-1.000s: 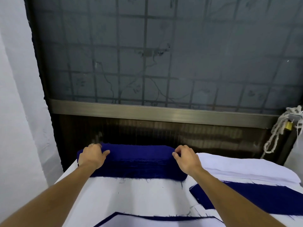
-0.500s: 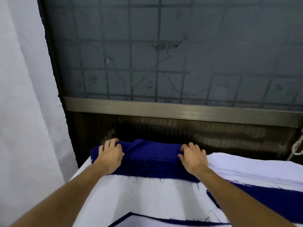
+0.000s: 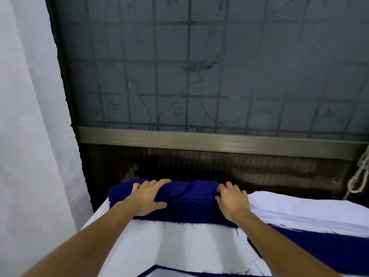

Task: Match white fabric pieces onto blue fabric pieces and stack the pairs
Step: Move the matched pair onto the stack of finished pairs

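Nearest you, at the bottom edge, a white piece (image 3: 179,274) lay on a blue piece (image 3: 151,269) whose border showed round it. I read that as one pair matched. To your right a single blue piece (image 3: 319,252) lay bare, with no white on it yet. Beyond it sat the white stack (image 3: 299,208), thick, and the blue stack (image 3: 191,196) stood at the far edge of the table (image 3: 139,246). Most of the matching looked to be ahead. Your left hand (image 3: 146,196) lay flat on the blue stack's top, fingers spread. Your right hand (image 3: 232,198) was bent over its right end; whether it was pinching a layer or only resting, I could not tell.
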`<state>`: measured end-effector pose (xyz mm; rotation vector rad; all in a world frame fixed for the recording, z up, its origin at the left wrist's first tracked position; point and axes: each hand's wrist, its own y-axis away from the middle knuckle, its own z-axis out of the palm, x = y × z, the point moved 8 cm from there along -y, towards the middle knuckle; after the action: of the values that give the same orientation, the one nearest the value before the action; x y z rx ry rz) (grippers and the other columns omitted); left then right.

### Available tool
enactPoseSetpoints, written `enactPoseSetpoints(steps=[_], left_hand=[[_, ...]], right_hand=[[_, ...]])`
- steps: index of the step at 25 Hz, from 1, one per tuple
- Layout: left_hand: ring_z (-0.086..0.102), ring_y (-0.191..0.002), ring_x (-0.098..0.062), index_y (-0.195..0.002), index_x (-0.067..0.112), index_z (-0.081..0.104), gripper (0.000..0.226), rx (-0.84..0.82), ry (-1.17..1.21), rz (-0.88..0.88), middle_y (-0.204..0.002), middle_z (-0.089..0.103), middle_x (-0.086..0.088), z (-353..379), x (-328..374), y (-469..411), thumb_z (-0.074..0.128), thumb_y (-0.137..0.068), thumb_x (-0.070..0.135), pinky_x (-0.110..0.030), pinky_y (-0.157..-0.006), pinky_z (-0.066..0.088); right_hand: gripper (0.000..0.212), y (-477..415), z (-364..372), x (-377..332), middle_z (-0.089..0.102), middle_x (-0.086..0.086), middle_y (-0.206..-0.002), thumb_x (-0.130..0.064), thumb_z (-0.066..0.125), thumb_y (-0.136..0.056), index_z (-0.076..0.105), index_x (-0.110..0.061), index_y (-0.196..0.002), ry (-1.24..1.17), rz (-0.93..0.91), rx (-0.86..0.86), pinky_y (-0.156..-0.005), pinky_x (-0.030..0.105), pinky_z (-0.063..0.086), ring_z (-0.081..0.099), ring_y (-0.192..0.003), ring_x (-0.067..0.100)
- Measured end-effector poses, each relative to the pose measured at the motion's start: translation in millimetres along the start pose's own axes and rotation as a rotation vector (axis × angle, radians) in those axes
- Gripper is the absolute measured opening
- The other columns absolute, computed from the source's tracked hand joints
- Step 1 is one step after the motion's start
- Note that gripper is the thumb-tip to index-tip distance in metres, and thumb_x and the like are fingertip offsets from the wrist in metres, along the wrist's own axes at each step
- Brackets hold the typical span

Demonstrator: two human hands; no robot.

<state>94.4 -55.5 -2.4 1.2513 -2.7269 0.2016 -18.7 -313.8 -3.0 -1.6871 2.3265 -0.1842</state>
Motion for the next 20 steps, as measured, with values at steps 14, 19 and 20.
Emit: enactPoseSetpoints(steps=[14,19,20], left_hand=[[0.061,-0.095,-0.009,-0.115,0.032,0.060,0.019,0.307,-0.178,0.420,-0.110,0.062,0.011,-88,143,50,0.043,-0.107,0.037,-0.029,-0.082,0.052],[0.062,-0.087,-0.010,-0.109,0.032,0.054,0.018,0.365,-0.166,0.324,-0.104,0.065,0.011,-130,138,82,0.041,-0.106,0.044,-0.032,-0.078,0.053],[0.061,-0.087,-0.010,-0.108,0.034,0.055,0.019,0.353,-0.160,0.283,-0.102,0.064,0.011,-135,130,88,0.041,-0.105,0.047,-0.033,-0.079,0.054]], right_hand=[[0.039,45,-66,-69,0.047,-0.013,-0.141,-0.040,0.059,-0.096,0.054,-0.035,-0.135,-0.202,-0.424,0.238,-0.112,0.034,0.028,0.032,-0.138,0.012],[0.027,59,-90,-39,0.065,-0.011,-0.112,-0.049,0.061,-0.095,0.070,-0.033,-0.116,-0.342,-0.265,0.157,-0.101,0.035,0.039,0.051,-0.116,0.017],[0.025,65,-94,-26,0.066,-0.012,-0.103,-0.049,0.063,-0.094,0.072,-0.033,-0.111,-0.380,-0.226,0.132,-0.097,0.037,0.043,0.054,-0.110,0.019]])
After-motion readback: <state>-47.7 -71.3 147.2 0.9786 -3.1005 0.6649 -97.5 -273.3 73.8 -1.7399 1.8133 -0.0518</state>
